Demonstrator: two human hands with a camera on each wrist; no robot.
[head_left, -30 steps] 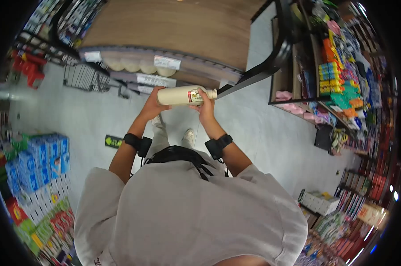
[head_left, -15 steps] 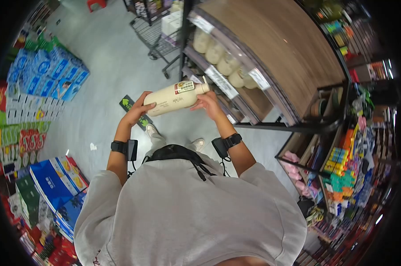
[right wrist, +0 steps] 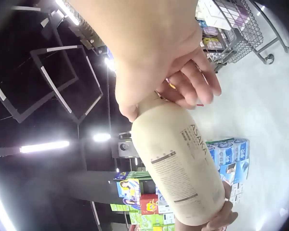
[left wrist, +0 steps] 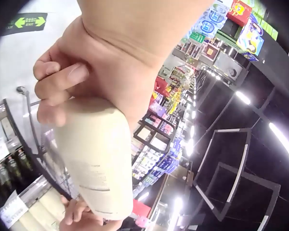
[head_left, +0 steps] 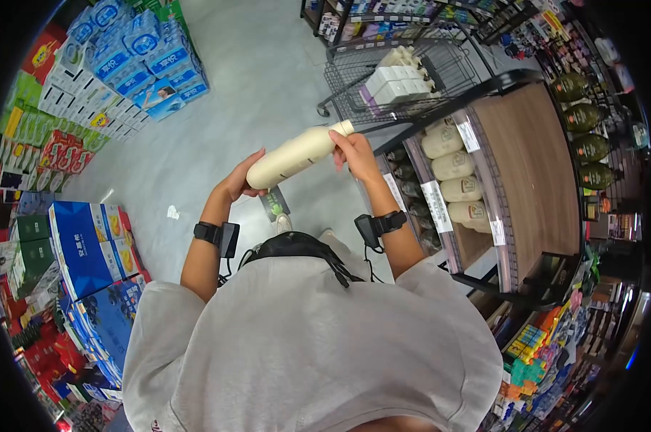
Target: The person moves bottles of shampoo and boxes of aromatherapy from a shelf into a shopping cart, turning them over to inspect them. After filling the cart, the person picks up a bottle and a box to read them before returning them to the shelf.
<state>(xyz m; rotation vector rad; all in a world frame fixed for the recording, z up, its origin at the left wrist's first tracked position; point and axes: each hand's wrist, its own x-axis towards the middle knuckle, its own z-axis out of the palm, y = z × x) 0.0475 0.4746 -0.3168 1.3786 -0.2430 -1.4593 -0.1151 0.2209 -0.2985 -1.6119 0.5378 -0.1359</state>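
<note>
A cream bottle (head_left: 296, 156) lies tilted between both hands, its neck up and to the right in the head view. The left hand (head_left: 237, 181) cups its base end, with fingers curled round it. Near the neck, the right hand (head_left: 355, 154) pinches the bottle between thumb and fingers. The left wrist view shows the bottle (left wrist: 94, 154) under the left palm (left wrist: 111, 62). Small printed text and a barcode show on the bottle (right wrist: 176, 163) in the right wrist view, where the right hand (right wrist: 168, 72) grips its neck end.
A wire cart (head_left: 412, 72) holding white packs stands ahead. To the right, a shelf unit (head_left: 530, 180) has several similar cream bottles (head_left: 460, 189) on a lower level. Blue packs (head_left: 152, 57) are stacked at the left, and blue cartons (head_left: 88, 248) stand below them.
The person has turned, so the shelf now lies at the right and the cart has come into fuller view. Both hands still hold the bottle, now tilted more steeply and rolled, its label out of sight.
</note>
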